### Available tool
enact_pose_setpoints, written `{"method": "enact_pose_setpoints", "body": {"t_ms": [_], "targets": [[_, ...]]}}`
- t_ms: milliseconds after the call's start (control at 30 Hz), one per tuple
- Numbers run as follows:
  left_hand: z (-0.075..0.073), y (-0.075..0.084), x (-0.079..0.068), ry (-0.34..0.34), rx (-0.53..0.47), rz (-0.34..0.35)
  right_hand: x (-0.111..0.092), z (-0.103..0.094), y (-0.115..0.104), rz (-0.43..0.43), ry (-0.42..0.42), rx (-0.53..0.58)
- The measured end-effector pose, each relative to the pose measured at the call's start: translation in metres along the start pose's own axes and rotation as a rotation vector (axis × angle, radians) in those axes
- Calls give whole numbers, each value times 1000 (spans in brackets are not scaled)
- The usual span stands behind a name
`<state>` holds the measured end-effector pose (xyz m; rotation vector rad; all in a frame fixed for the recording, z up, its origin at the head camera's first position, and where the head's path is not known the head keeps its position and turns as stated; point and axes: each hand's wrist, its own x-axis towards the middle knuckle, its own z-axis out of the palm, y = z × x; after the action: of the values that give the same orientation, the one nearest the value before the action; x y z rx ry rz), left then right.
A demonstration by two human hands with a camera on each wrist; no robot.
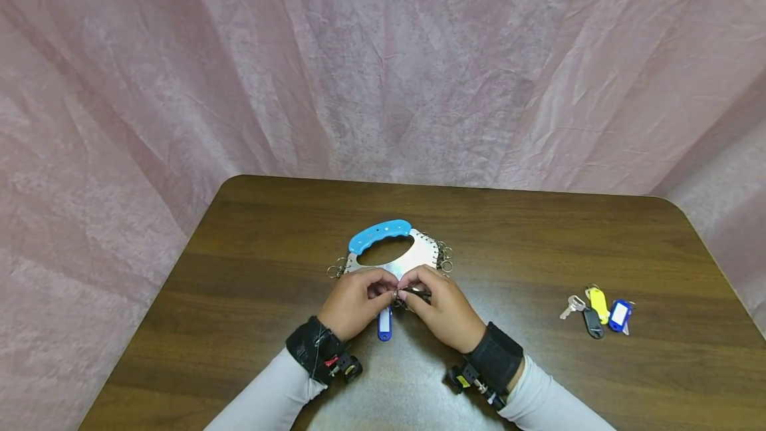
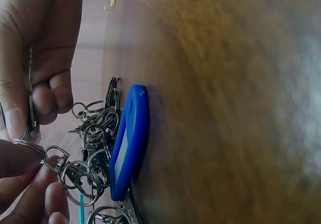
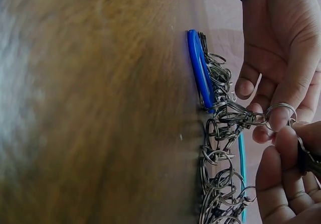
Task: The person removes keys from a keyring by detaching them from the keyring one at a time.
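Note:
In the head view, a metal key-ring holder plate [image 1: 421,251] with a blue handle [image 1: 378,233] lies on the table, split rings [image 1: 445,258] hanging along its edge. My left hand [image 1: 356,301] pinches one split ring [image 3: 281,106], which is linked by a small clasp to the holder. Fingertips of my right hand [image 1: 445,308] meet it at that ring and pinch a key [image 2: 31,86] with a dark part. A blue key tag [image 1: 385,326] hangs below the left fingers, next to the bunched rings. The fingers partly hide where key and ring meet.
To the right on the wooden table [image 1: 509,364] lie a silver key [image 1: 573,306], a yellow tag [image 1: 598,306], a dark tag [image 1: 593,324] and a blue tag [image 1: 620,314]. A pink curtain [image 1: 383,72] hangs behind the table's far edge.

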<state>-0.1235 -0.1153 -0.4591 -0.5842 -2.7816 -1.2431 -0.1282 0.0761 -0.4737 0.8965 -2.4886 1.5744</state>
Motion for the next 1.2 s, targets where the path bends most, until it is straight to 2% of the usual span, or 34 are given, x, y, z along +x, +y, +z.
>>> {"method": "enact_pose_setpoints", "body": {"t_ms": [233, 733, 1200], "targets": [[0, -1, -1, -2, 12, -36, 0, -1, 0, -53, -17, -53], [1, 1, -1, 35, -7, -49, 0, -1, -1, -90, -31, -29], [0, 2, -2, 74, 4, -20, 0, 0, -5, -59, -11, 4]]}}
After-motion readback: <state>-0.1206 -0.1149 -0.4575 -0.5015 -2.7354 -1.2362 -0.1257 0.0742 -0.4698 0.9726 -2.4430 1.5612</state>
